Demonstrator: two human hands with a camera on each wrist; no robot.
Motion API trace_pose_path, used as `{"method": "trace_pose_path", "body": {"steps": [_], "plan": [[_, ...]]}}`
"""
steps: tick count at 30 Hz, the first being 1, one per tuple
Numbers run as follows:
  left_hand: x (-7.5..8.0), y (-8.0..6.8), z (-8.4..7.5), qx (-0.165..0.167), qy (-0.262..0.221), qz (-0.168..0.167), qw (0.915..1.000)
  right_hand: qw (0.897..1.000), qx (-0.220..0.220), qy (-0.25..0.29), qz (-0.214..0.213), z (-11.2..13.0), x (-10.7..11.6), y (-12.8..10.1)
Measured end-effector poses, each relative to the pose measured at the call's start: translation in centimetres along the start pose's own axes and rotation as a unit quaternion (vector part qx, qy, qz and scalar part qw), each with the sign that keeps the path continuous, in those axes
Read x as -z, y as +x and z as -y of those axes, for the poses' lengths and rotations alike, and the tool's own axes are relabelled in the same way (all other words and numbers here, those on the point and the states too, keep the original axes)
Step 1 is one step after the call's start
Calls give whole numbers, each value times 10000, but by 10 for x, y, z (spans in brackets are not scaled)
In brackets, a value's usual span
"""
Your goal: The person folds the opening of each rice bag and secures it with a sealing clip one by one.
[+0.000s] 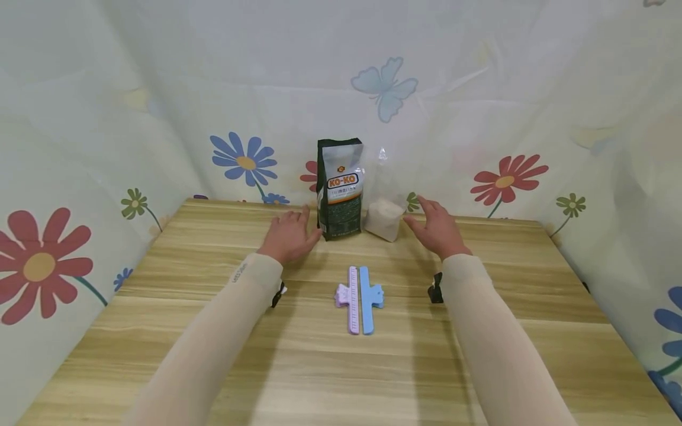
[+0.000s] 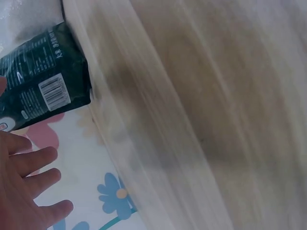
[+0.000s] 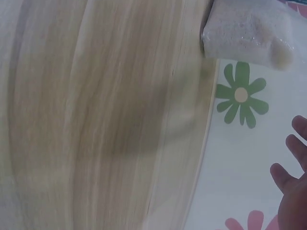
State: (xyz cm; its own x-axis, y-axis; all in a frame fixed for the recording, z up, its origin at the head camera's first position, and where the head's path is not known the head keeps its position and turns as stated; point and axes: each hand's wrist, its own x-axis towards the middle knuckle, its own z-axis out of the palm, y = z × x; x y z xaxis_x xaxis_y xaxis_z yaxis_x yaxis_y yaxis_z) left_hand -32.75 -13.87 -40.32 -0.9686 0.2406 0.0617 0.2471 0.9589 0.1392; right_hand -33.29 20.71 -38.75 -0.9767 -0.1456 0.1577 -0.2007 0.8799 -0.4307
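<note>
Just beside bag (image 1: 342,198), table edge (image 1: 234,204), left hand (image 1: 290,235)

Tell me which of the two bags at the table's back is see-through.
The clear plastic bag, nearer the right hand; the other, the dark green and silver KO-KO bag nearer the left hand, is printed and opaque.

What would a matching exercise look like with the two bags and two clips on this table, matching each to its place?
1. KO-KO bag
2. Clear bag
3. Lilac clip
4. Blue clip

A. Right one of the clip pair
B. Nearest the right hand
C. Left one of the clip pair
D. Nearest the left hand

Pairs: 1-D, 2-B, 3-C, 4-A
</note>
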Motion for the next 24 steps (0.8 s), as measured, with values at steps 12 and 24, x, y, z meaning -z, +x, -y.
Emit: {"method": "trace_pose_path", "body": {"steps": [12,24], "plan": [[-11,-3,-6,-30,-208,112,9997,9990,146,419,-77,9,-4,4],[-18,-3,-14,-66,-136,285,9995,9963,166,813,-244,13,-14,13]]}}
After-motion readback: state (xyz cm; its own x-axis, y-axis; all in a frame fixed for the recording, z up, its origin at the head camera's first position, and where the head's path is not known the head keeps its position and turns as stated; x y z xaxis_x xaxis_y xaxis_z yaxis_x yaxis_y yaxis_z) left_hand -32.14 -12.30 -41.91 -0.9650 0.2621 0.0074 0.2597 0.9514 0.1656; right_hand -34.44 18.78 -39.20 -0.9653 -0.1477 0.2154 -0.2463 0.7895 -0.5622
